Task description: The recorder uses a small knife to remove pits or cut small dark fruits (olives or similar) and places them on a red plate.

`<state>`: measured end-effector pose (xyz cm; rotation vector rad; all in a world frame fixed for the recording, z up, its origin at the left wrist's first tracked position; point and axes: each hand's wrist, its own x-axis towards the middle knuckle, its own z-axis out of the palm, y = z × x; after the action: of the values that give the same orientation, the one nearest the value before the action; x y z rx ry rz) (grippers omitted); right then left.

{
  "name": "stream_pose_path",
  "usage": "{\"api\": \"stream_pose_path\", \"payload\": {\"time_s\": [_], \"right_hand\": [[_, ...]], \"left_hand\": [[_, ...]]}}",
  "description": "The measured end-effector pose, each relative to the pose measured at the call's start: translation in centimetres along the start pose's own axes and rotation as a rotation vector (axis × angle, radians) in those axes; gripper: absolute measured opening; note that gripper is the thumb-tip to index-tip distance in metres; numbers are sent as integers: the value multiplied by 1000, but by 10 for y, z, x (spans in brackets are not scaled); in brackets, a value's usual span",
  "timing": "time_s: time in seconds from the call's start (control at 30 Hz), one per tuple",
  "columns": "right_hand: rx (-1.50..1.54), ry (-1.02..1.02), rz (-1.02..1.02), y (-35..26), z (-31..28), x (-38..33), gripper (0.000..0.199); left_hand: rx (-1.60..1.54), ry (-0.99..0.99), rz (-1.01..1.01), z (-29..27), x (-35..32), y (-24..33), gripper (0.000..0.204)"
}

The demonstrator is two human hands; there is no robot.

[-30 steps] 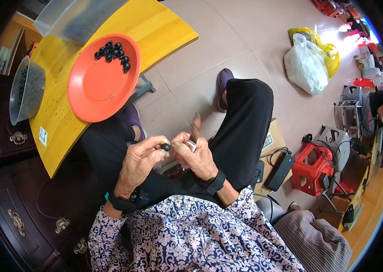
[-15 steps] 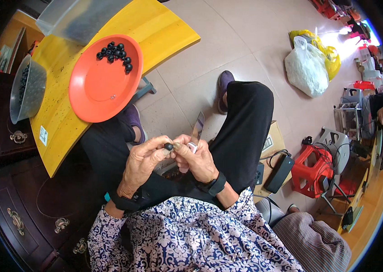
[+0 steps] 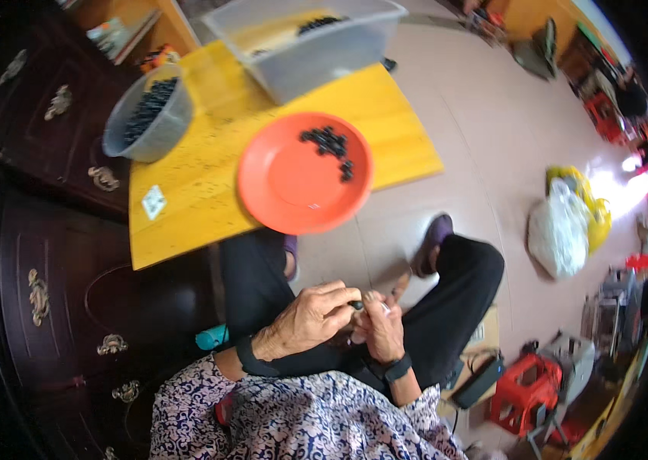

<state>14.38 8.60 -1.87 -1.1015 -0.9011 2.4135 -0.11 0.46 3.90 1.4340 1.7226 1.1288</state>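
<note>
My left hand [image 3: 311, 314] pinches a small round black fruit-like ball [image 3: 356, 304] between thumb and fingers. Close against it is my right hand [image 3: 380, 326], closed round the pale handle of a small knife; its blade [image 3: 401, 284] points up and away, blurred. Both hands are held low over my lap. Beyond them an orange plate [image 3: 282, 184] rests on a yellow tabletop [image 3: 393, 146]. Several black balls [image 3: 329, 143] are gathered at the plate's far right, and a tiny pale bit lies near its front.
A large clear bin [image 3: 324, 69] and a smaller tub [image 3: 163, 142], both with dark pieces inside, stand on the tabletop. Dark drawers [image 3: 71, 383] flank my left. To the right are a white plastic bag [image 3: 557, 238], a red stool [image 3: 523, 391] and a black box [image 3: 479, 381].
The view has swung left and up, showing more of the table and bins. My hands stay close together with the ball and knife; the knife blade now looks more tilted to the right.
</note>
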Motion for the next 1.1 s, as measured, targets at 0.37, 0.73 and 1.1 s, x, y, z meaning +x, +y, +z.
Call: {"api": "stream_pose_path", "payload": {"time_s": [0.37,0.73,1.1], "right_hand": [[-41,9,-6,13,-8,11,22],[-70,22,0,14,-13,14,30],[-23,3,-20,7,-13,10,30]], "left_hand": [[185,912,-131,-314,31,-25,30],[280,267,2,-150,97,-12,19],[618,8,171,-85,134,-15,23]]}}
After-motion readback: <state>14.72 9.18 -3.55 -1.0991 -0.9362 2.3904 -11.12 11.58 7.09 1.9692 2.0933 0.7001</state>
